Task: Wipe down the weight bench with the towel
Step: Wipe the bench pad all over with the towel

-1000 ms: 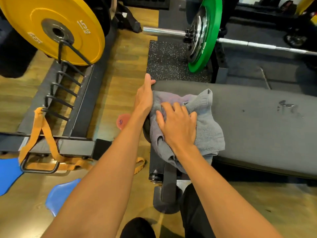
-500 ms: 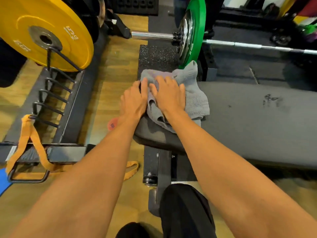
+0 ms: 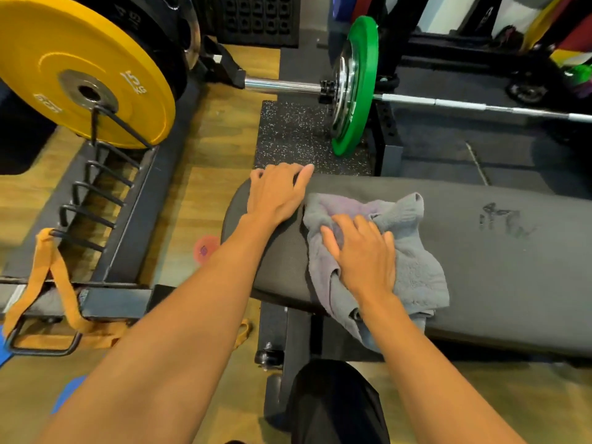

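Right-hand grip (image 3: 365,257) lies flat on the crumpled grey terry towel (image 3: 416,270), fingers straight and spread, nothing clenched. It's palm pressure, which suits a wipe: wide contact, cloth pinned under the hand.

The towel sits on the black padded weight bench (image 3: 512,283), near the end on the person's left. One fold hangs over the near edge below the wrist.

Left-hand grip (image 3: 275,193) is on bare pad just beside the towel; can't tell if it touches the cloth. Its fingers bend over the far edge, hooked on the pad. Judgement: it's a brace, steadying the lean-in and keeping the bench from shifting under the push.

Progress looks early to mid. The dark wet-looking smudge marks (image 3: 503,221) further right are well apart from the towel, and most of the pad on that side is bare. The next stroke probably has to run right, along the pad and over those marks. The hanging fold could drag or bunch, so the towel may need regathering first.

Around it:
- green bumper plate (image 3: 355,84) on the steel barbell (image 3: 480,107), behind the bench
- yellow 15 kg bumper plate (image 3: 86,68) in the black steel plate rack (image 3: 105,200), on the left
- orange strap (image 3: 61,283) looped on the rack frame

None of these is in the wipe path.
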`<state>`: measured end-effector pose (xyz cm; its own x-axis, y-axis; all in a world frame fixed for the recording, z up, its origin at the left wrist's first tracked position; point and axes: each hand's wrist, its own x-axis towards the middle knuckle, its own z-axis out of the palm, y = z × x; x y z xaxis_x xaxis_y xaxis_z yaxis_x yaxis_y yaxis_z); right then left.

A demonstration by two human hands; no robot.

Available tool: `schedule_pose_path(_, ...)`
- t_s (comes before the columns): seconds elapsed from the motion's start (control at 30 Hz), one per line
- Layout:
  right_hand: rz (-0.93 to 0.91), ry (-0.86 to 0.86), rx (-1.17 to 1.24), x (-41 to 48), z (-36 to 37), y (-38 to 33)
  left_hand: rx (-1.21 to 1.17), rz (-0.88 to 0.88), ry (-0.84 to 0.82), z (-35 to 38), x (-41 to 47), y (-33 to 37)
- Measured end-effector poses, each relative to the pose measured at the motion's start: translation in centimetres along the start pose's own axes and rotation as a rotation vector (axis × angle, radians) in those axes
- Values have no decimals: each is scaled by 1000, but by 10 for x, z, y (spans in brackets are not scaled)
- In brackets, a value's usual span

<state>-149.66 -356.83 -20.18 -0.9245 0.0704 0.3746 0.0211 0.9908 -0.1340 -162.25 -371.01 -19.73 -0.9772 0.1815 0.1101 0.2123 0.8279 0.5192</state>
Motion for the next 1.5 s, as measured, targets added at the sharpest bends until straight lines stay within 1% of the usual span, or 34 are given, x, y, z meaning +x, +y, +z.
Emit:
schedule_pose_path(0.07, 9, -10, 8, 46, 20, 6, 43, 29, 26, 8, 5, -2)
schedule_pose_path(0.17, 32, -90, 10, 117, 50, 13, 100, 72, 68, 17, 9, -8)
schedule_pose_path(0.27, 39, -122, -2, 145, 62, 14, 131, 100, 106, 16, 9, -8)
schedule_pose_path(0.33, 42, -89, -18, 135, 56, 12, 146, 107, 102, 16, 8, -7)
schedule_pose_path(0.4, 53, -93, 7, 105, 39, 11, 164, 103, 90, 15, 7, -8)
schedule_pose_path(0.5, 60, -115, 31, 38, 6, 16, 180, 95, 9, 12, 5, -4)
schedule_pose_path(0.6, 49, -92, 12, -22, -25, 33, 212, 117, -65, 16, 4, 11)
schedule_pose_path(0.67, 52, -80, 8, -44, -38, 46, 174, 121, -109, 20, 9, 30)
schedule_pose_path(0.73, 44, -58, -5, -46, -37, 54, 110, 124, -154, 29, 17, 51)
schedule_pose_path(0.8, 52, -10, -6, -27, -26, 63, 44, 111, -156, 41, 26, 67)
schedule_pose_path(0.9, 74, 22, -24, 27, -5, 75, 0, 90, -66, 53, 35, 73)
schedule_pose_path(1.03, 90, -56, -41, 107, 34, 92, 83, 127, 18, 71, 40, 63)
schedule_pose_path(1.13, 83, -98, -8, 128, 40, 90, 118, 180, 36, 68, 38, 64)
schedule_pose_path(1.2, 83, -87, -3, 115, 31, 90, 130, 191, 26, 65, 34, 66)
schedule_pose_path(1.3, 74, -109, 44, 65, 6, 93, 129, 186, 36, 63, 32, 68)
schedule_pose_path(1.37, 54, -119, 43, 23, -14, 102, 155, 156, -1, 62, 26, 73)
schedule_pose_path(1.5, 6, -76, 9, -35, -43, 127, 240, 153, -89, 70, 19, 102)
